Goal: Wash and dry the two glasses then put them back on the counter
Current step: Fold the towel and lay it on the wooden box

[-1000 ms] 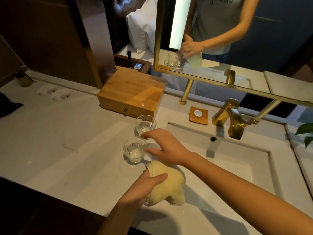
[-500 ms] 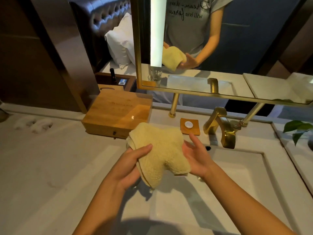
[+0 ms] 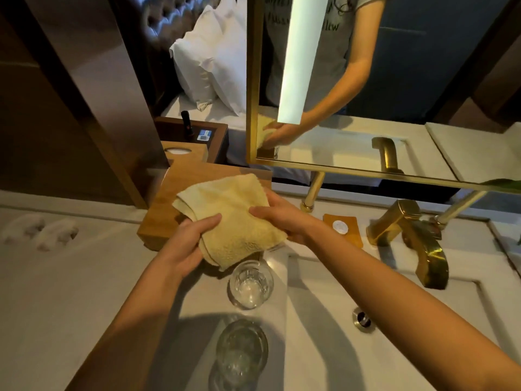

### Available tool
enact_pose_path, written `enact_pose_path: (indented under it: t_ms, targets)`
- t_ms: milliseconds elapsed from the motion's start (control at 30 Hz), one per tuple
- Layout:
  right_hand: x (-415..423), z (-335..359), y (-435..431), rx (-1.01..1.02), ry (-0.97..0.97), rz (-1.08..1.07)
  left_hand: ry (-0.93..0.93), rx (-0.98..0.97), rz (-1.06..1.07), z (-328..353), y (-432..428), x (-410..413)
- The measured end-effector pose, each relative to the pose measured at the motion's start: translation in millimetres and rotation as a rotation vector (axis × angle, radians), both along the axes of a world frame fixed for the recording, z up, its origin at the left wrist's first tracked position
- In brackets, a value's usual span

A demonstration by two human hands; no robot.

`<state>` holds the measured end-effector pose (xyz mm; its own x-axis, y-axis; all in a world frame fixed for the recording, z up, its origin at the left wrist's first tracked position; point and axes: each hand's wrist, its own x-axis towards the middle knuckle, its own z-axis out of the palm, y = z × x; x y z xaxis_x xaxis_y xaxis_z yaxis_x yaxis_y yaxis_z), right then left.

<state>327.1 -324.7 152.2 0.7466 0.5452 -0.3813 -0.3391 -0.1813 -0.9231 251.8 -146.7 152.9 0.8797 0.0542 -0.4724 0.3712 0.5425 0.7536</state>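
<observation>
Nearest the camera, two clear glasses stood upright on the white counter (image 3: 70, 292) by the left edge of the sink basin (image 3: 324, 348), the near glass (image 3: 242, 352) in shadow and the far glass (image 3: 251, 284) just beyond it. Above them both hands gripped a folded yellow towel (image 3: 229, 218), the left hand (image 3: 187, 248) clenched on its near-left edge and the right hand (image 3: 277, 220) grasping its right side. Behind lay a wooden box (image 3: 163, 221), a gold faucet (image 3: 408, 238) and a gold-framed mirror (image 3: 366, 80)
</observation>
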Motion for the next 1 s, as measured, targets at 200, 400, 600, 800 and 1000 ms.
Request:
enact_pose_path:
  t_ms: [200,400,600,800,1000]
  targets:
    - [40,-16,23,-0.285,-0.296,0.114,-0.026,0.336,0.044,-11,23,44]
    - [46,-27,29,-0.341,-0.483,0.122,-0.105,0.565,0.020,-24,28,55]
    - [39,-35,35,-0.644,-0.798,-0.024,-0.040,1.280,-0.197,-46,9,48]
    - [14,-44,16,-0.896,-1.029,0.214,-0.105,1.831,-0.316,-61,9,33]
    - [17,-56,15,-0.960,-0.944,0.307,-0.056,1.850,-0.493,-60,13,32]
